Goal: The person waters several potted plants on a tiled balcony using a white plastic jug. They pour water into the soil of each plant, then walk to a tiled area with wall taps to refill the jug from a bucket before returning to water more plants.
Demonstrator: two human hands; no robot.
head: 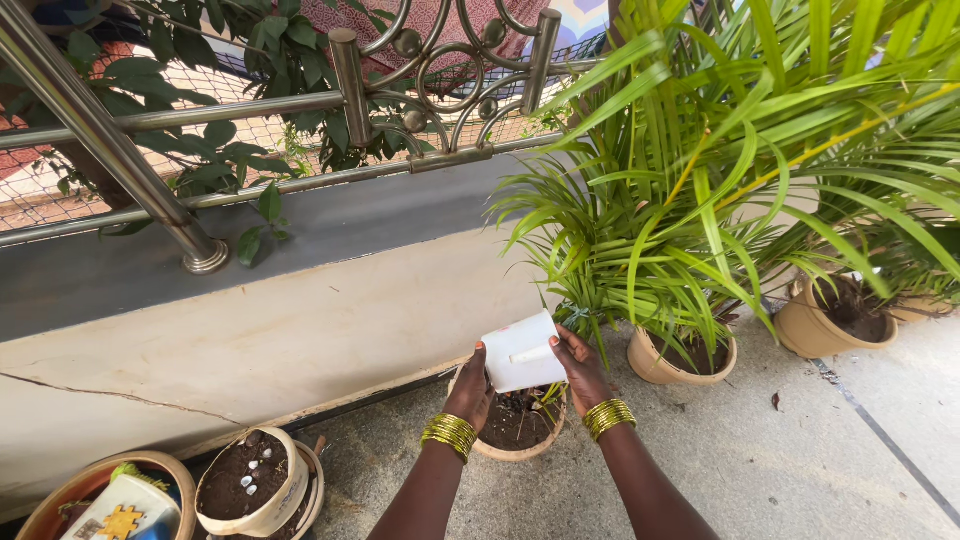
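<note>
With my left hand (pixel 470 388) and right hand (pixel 580 368) both gripping the tilted white jug (pixel 522 352), I risk spilling past the small pot (pixel 520 425) onto the floor.

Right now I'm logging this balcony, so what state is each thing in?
White container: tilted over a pot, held in both hands.
Left hand: gripping the container.
Right hand: gripping the container.
Pot: upright, dark soil.
Palm pot: upright, planted.
Small pot: soil with white bits.

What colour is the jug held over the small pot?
White, the plastic jug, clearest in the head view.
</note>
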